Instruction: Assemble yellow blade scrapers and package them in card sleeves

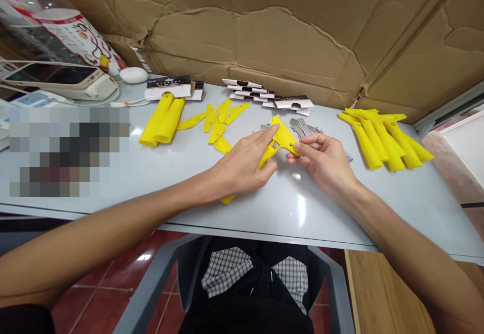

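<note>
Pinching a flat, bright yellow plastic piece (282, 140) between them, both hands worked just above a pale grey glossy table (302, 223), nearer its front edge than its back. The left hand (242, 165) lay across the piece with its fingers (260, 137) extended and closed down on it, while the right hand (321, 162) held its upper end between curled fingers (302, 145) and thumb. A yellow tip showed below the left hand; whether it belonged to the same piece could not be told. Just behind the hands lay a heap of flat silver metal blades (300, 127). Well apart on the right sat a pile of long yellow plastic sleeves (385, 140), and to the left lay yellow tubes (161, 119) and flat yellow strips (223, 122). Black-and-white paper cards (249, 92) stood near the table's back edge against a creased brown cardboard sheet (245, 36); their printing was too small to read.
</note>
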Tool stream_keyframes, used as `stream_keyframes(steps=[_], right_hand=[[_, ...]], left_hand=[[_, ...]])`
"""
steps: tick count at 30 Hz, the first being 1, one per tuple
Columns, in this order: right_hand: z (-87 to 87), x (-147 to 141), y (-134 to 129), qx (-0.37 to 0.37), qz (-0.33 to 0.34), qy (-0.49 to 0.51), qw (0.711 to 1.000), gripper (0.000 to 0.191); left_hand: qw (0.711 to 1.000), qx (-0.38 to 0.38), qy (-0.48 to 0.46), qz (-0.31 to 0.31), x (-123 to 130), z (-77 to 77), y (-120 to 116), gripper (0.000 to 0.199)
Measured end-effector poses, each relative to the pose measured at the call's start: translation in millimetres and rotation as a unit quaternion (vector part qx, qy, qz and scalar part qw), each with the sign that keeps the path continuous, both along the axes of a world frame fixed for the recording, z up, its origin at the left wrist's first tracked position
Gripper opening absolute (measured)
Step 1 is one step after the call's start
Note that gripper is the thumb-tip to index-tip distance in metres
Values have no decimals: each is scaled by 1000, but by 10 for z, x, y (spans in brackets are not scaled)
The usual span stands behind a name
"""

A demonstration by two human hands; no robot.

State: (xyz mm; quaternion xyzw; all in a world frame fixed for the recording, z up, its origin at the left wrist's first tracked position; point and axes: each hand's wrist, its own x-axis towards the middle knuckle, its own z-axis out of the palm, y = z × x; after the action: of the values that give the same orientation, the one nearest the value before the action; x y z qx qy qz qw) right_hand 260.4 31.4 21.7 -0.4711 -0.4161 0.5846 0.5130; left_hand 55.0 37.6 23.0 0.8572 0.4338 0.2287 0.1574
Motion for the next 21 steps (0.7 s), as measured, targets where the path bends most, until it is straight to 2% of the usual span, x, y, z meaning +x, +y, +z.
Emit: stream_keyframes(steps=[9,13,16,18,21], right_hand=[[14,-21,-42,-1,21,6,1000,39],[67,16,-17,22,44,11,999,34],[104,69,19,39,30,16,999,32],[109,96,40,34,27,17,999,32],[98,106,52,4,50,25,998,35]], left_hand=[[1000,-5,-6,3,-29,-30,55,61],[997,-50,-50,26,-53,10,111,63],[991,-84,-87,57,-64,23,151,65],[990,-73,-99,68,-70,13,161,64],[995,0,-83,50,-79,-20,141,62]])
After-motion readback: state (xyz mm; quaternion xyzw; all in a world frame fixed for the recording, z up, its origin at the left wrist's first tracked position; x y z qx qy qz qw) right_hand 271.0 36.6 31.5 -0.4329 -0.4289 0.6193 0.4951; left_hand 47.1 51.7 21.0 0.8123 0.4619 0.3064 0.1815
